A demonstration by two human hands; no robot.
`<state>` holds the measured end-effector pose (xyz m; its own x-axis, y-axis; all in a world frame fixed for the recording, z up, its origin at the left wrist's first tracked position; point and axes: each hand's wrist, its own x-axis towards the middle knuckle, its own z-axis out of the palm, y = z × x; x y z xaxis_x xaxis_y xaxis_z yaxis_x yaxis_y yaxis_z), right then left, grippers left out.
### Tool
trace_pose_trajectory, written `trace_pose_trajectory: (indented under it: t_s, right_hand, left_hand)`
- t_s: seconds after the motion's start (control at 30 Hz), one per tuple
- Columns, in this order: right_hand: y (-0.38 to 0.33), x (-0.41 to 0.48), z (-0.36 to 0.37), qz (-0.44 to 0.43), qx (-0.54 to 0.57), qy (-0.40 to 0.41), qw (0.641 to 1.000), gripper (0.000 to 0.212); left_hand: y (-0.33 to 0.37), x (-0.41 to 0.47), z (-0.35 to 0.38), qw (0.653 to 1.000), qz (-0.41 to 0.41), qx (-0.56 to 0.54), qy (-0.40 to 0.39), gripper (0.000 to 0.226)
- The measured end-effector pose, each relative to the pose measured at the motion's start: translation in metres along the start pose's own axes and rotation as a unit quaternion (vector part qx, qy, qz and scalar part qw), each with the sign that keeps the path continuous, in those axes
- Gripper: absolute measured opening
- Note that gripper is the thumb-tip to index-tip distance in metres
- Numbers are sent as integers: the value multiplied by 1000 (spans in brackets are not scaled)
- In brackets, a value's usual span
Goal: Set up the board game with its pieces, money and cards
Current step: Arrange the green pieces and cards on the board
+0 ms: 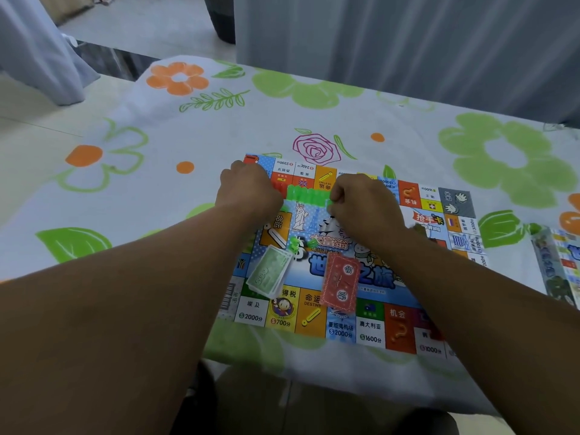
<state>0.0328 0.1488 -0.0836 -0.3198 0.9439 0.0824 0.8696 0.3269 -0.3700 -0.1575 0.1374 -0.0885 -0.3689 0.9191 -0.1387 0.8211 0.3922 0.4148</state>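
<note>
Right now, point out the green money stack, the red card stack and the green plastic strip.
green money stack (269, 273): head view, middle of top note.
red card stack (342, 282): head view, middle of top card.
green plastic strip (309, 196): head view, its exposed middle.

Left hand (251, 193), right hand (364, 202) gripping green strip (309, 196), over game board (370, 328)

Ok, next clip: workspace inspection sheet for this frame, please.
Surface: floral tablecloth, spread over the table.
Job's things: game board laid flat; green money stack and red card stack on it; small green pieces beside the money.
Clutter: game packaging at the right edge, partly out of frame.
Hands: left hand and right hand each grip an end of a green plastic strip above the board.
Cables: nothing seen.
Surroundings: grey curtains behind; pale floor at left.
</note>
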Motion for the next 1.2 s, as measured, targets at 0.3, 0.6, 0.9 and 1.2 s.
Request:
trace_pose_trajectory:
  t_s: [0.3, 0.6, 0.9, 1.2]
  right_hand:
    - [-2, 2, -2, 10, -6, -2, 1000, 10]
    - [-4, 2, -1, 8, -4, -2, 1000, 9]
    - [-9, 4, -10, -7, 16, -10, 1000, 11]
    - [-46, 6, 3, -91, 32, -94, 991, 24]
  left_hand:
    - [0, 0, 0, 1000, -4, -9, 1, 26]
    - [0, 0, -1, 1000, -3, -10, -8, 18]
    - [-1, 1, 0, 1000, 0, -3, -12, 13]
    - [-2, 2, 0, 1000, -6, 2, -2, 34]
